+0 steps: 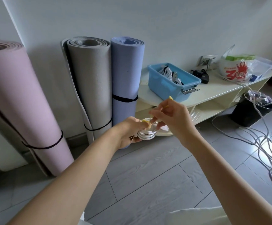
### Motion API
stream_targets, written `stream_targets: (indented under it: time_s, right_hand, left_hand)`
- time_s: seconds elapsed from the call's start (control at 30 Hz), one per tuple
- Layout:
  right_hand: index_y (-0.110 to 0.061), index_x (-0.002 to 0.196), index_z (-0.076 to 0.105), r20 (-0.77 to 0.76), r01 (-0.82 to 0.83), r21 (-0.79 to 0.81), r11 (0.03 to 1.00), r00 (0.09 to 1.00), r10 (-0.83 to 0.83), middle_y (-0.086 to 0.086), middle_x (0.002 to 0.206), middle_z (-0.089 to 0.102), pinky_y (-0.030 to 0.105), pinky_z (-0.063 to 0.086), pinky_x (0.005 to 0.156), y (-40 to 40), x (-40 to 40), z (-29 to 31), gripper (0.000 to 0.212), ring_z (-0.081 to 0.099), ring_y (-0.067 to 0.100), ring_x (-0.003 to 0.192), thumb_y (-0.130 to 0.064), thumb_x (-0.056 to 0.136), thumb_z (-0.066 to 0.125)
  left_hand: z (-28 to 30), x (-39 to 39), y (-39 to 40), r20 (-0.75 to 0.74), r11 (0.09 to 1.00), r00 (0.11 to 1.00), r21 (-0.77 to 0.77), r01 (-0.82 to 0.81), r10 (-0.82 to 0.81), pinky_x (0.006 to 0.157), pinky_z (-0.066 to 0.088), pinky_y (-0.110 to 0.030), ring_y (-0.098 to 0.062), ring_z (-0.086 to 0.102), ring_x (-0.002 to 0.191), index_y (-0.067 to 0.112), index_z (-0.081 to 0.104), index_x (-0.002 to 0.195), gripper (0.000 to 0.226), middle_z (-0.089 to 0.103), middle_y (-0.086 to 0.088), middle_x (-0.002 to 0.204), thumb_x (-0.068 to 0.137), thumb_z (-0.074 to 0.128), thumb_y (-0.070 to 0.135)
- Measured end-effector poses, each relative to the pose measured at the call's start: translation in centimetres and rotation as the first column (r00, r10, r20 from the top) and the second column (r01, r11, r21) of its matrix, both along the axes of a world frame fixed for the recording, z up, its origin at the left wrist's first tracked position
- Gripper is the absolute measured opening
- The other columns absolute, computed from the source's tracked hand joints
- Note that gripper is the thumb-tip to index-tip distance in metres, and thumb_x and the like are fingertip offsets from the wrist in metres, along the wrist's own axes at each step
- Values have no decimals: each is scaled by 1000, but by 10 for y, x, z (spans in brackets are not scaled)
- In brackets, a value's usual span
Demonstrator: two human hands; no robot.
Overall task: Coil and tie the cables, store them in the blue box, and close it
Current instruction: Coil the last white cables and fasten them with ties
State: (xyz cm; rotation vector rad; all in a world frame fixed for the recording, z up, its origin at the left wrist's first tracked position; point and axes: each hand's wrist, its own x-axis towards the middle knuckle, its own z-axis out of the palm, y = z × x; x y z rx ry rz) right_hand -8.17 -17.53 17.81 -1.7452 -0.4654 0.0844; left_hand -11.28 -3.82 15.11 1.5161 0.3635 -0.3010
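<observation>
Holding the coiled white cable [146,133] tight so the loops stay together, the left hand [128,132] grips it near the middle. The right hand [172,118] pinches a yellow tie [170,99] to bind it. The blue box [172,81] stands open, far right on the low shelf [213,93].

Three rolled mats [89,82] lean on a white wall [164,21] above grey floor tiles [148,176].

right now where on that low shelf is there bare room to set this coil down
Bare top of the low shelf lies between the blue box and the plastic bag, in front of the black adapter. A thinner strip runs along the front edge. The right end is crowded with bags.
</observation>
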Motion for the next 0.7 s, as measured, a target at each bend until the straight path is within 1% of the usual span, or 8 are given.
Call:
stream_targets:
  time_s: [0.07, 0.13, 0.27, 0.33, 0.4, 0.5, 0.57, 0.7]
  right_hand:
    - [-8, 75, 55, -62, -123, 22, 992, 990, 124, 14, 73, 67, 26, 54, 65, 4, 0, 3, 19, 64, 18, 60, 6, 78, 67]
    - [-7, 80, 56, -57, -171, -12, 985, 984, 171, 10, 74, 66, 21, 53, 68, 5, 1, 5, 20, 63, 11, 60, 10, 78, 66]
    - [-7, 78, 55, 7, -75, -95, 993, 997, 76, 9, 58, 64, 23, 51, 54, 2, 8, 7, 21, 60, 16, 48, 11, 77, 66]
    - [-7, 79, 53, -2, -73, -109, 991, 997, 74, 12, 58, 63, 28, 50, 52, 1, 9, 8, 22, 58, 27, 50, 11, 78, 65]
    - [-7, 82, 51, -48, -107, -125, 986, 994, 102, 15, 60, 63, 31, 50, 55, 1, 7, 8, 22, 57, 29, 53, 10, 79, 65]
    - [-4, 89, 48, -203, -176, -90, 980, 967, 155, 14, 58, 64, 25, 53, 54, 0, 4, 8, 20, 57, 23, 49, 8, 81, 63]
    - [-4, 93, 47, -296, -198, -111, 974, 942, 158, 15, 59, 64, 23, 55, 54, -1, 3, 7, 21, 59, 20, 47, 7, 83, 62]
    - [-6, 89, 47, -331, -199, -174, 965, 934, 133, 16, 63, 68, 26, 58, 57, 3, 2, 1, 20, 65, 21, 50, 2, 83, 64]
  left_hand:
    - [1, 2, 7, 0, 998, 999, -52, -36, 36, 63, 45, -20, -11, 56, 72, 9, 58, 97, 7, 59, -4, 82, 94, 52, 13]
    - [2, 2, 12, -5, 994, 998, -96, -59, 59, 63, 45, -21, -11, 55, 72, 8, 59, 101, 11, 59, -4, 82, 94, 54, 15]
    - [0, 1, 18, -33, 998, 998, -36, -52, 51, 63, 45, -22, -12, 51, 67, 8, 58, 91, 27, 53, -3, 74, 90, 57, 35]
    - [-2, 4, 20, -43, 996, 995, 13, -89, 89, 64, 46, -23, -12, 50, 68, 7, 57, 98, 38, 51, -2, 74, 91, 52, 44]
    - [-4, 6, 19, -8, 986, 993, 112, -120, 121, 68, 47, -25, -12, 48, 69, 5, 59, 100, 42, 48, -1, 76, 95, 46, 44]
    - [-8, 6, 17, 120, 920, 990, 375, -114, 74, 65, 41, -26, -17, 44, 66, 9, 52, 68, 41, 50, -7, 75, 98, 42, 36]
    - [-9, 5, 16, 176, 870, 984, 487, -83, -5, 64, 35, -27, -21, 42, 72, 9, 45, 61, 46, 52, -12, 81, 98, 41, 38]
    - [-3, 0, 11, 153, 931, 984, 363, 31, -93, 71, 40, -29, -17, 43, 69, 6, 51, 83, 41, 47, -6, 75, 95, 43, 44]
